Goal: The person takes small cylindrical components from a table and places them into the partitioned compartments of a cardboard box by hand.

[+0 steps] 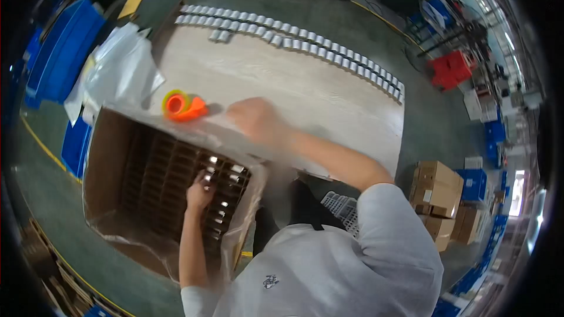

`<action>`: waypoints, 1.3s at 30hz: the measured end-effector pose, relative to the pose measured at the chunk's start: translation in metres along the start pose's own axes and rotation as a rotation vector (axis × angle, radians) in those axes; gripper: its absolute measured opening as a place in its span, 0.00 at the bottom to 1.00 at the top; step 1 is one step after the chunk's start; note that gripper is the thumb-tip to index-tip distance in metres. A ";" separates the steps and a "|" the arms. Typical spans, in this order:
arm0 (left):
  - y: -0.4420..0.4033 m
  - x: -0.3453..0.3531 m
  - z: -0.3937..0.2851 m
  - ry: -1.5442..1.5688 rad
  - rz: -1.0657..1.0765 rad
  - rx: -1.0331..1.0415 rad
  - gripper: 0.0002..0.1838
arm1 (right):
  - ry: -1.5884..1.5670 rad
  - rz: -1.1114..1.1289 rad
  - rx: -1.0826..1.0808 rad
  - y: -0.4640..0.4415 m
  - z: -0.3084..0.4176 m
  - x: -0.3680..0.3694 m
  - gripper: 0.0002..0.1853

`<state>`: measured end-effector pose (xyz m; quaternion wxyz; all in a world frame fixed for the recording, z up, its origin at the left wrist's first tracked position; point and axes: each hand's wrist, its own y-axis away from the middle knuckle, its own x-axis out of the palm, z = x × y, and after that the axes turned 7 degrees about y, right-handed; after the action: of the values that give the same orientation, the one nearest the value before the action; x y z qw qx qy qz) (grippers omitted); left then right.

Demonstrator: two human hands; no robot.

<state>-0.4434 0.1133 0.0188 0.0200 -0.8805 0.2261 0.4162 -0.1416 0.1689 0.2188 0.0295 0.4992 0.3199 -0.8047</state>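
Note:
My left hand (200, 196) reaches down into a large cardboard box (104, 167) lined with clear plastic. Its fingers are closed around a small shiny metal cylinder (206, 187) above a brown divider grid (154, 167). Several similar metal pieces (237, 169) sit in cells on the box's right side. Out over the pale tabletop (258, 67), near the box's far edge, is my right hand (255, 118). Motion smears its fingers, so I cannot make out whether they hold anything. An orange tape dispenser (183, 107) with a yellow-edged roll lies left of this hand.
Silvery cylinders (282, 34) stand in long rows along the table's far edge. Clear plastic sheeting (117, 67) and blue bins (61, 53) are at the left. Cardboard cartons (437, 188) are stacked on the floor at right, and a grey plastic crate (342, 210) is beside me.

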 end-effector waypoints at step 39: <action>-0.172 0.148 -0.370 -0.038 0.078 0.323 0.03 | 0.460 0.459 1.649 0.369 -0.307 -0.159 0.39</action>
<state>-0.0230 0.1286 0.1243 0.1494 -0.8483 0.3238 0.3914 0.3141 0.0002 0.0794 -0.2440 0.5629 -0.4721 -0.6330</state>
